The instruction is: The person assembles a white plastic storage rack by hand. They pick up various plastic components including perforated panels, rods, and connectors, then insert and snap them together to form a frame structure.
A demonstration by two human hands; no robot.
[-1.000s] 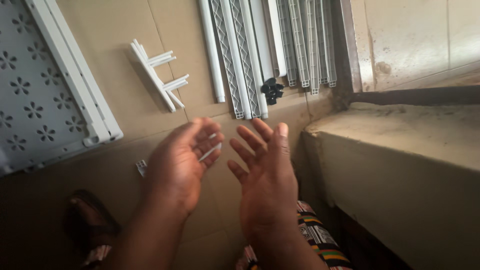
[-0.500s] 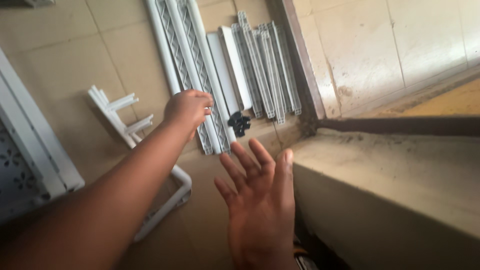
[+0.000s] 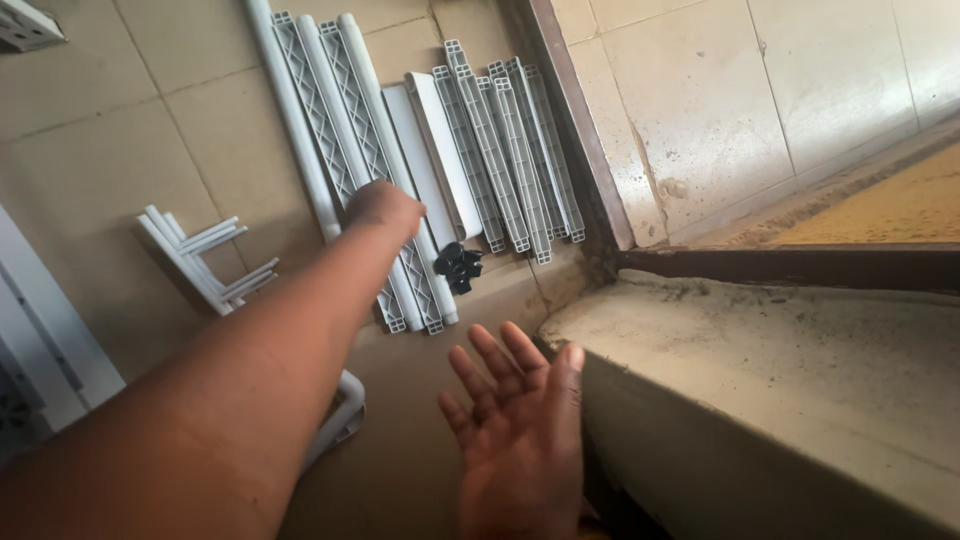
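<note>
My left hand (image 3: 383, 208) shows only its back, so its fingers and whatever they touch on the long white lattice rails (image 3: 345, 130) stay hidden. My forearm covers part of the curved white piece (image 3: 343, 415). The perforated panel (image 3: 30, 370) runs off the left edge.

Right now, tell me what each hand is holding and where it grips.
The right hand holds nothing; it hovers open, palm up. The left hand rests on the long white lattice rails near their lower end; whether its fingers grip one cannot be told.
</note>
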